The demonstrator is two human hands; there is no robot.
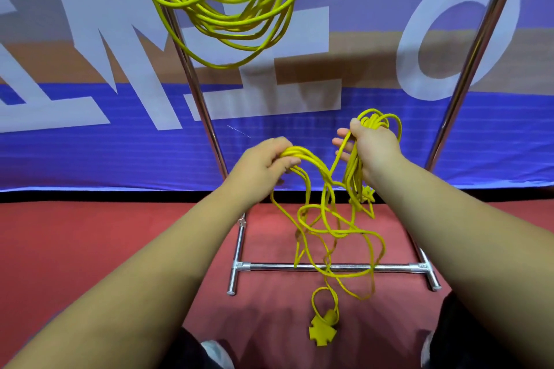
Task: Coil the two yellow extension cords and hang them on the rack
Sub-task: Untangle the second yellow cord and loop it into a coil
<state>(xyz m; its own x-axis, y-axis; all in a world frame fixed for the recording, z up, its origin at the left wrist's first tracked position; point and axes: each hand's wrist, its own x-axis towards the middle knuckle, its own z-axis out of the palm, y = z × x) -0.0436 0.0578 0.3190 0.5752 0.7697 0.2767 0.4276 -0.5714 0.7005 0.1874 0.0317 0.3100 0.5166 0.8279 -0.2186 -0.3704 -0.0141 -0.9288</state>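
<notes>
Two cords in view. One coiled cord (227, 6) hangs at the top, by the rack (332, 267). Banner (90, 135) behind — blue, large white letters seen upside down, cropped, word not readable. Left hand (263, 166) curled shut around several strands of the second cord (329, 219); right hand (367, 148) raised, fingers partly spread, gripping a bunch of loops. Slack falls tangled over the rack's base bar — socket end (323, 328) on the red floor (90, 234).

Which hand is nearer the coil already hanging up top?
Left. The left hand sits almost straight below the hanging coil; the right hand is below and farther off to the right.
</notes>
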